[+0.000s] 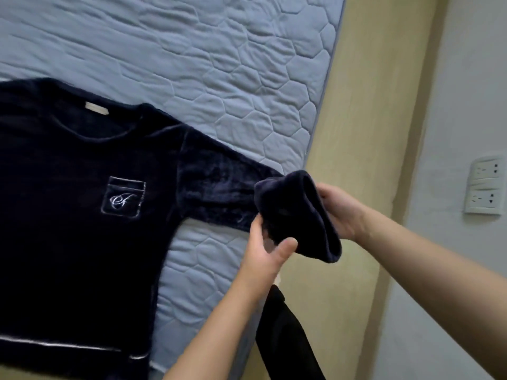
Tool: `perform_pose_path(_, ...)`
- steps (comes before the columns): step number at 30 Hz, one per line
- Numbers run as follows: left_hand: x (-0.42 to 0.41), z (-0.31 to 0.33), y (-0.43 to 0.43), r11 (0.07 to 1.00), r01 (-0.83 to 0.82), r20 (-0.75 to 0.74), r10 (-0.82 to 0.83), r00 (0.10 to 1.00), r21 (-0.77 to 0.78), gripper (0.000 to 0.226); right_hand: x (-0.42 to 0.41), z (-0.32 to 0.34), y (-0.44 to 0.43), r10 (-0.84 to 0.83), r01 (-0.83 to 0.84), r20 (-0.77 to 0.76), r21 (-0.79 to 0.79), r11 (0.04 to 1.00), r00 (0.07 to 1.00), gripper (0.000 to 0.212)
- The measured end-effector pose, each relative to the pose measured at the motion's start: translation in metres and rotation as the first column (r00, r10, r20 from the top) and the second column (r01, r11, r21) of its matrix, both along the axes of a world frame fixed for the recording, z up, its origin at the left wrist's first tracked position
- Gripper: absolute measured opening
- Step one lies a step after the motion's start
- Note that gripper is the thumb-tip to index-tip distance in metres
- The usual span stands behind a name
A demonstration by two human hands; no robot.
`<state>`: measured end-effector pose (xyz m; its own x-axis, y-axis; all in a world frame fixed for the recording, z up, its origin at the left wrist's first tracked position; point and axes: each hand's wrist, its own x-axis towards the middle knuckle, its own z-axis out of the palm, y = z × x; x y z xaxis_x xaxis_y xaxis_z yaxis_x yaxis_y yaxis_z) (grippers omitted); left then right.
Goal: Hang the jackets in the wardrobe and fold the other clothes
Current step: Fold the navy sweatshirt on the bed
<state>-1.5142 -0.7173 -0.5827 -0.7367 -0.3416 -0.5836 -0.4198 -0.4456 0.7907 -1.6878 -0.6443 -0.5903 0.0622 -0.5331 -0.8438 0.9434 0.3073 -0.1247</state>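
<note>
Both hands, left and right, pinch the velvety navy sweater's cuff at four o'clock on the quilted mattress.

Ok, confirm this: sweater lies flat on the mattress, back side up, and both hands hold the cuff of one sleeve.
Not the back: the head view shows the sweater front side up, chest pocket showing. The rest holds: it lies on the mattress, left hand and right hand holding the cuff.
</note>
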Motion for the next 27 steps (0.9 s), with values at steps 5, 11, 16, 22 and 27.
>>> perform_pose_path(5,0.066,0.025,-0.091,0.951,-0.273,0.089,0.262,0.961,0.143,0.091,0.101,0.014,-0.089,0.344,-0.4,-0.637,0.061,0.914,0.69,0.019)
perform_pose_path(11,0.186,0.044,-0.183,0.874,-0.419,0.184,0.382,0.905,0.246,0.066,0.233,0.023,-0.188,0.386,-0.642,-0.858,0.089,0.761,0.339,0.05)
perform_pose_path(16,0.298,0.044,-0.271,0.684,-0.675,0.41,0.719,0.56,-0.277,0.037,0.328,0.02,-0.255,0.437,-0.803,-0.816,-0.055,0.593,0.378,0.051)
perform_pose_path(22,0.385,-0.008,-0.329,0.787,-0.225,0.653,0.606,0.455,-0.574,0.08,0.344,-0.034,-0.286,0.609,-0.805,-0.789,0.313,0.504,0.075,0.041)
perform_pose_path(27,0.368,-0.062,-0.295,0.82,-0.245,0.602,0.553,0.576,-0.518,0.033,0.292,-0.076,-0.282,0.684,-0.709,-0.704,0.581,0.399,-0.191,0.033)
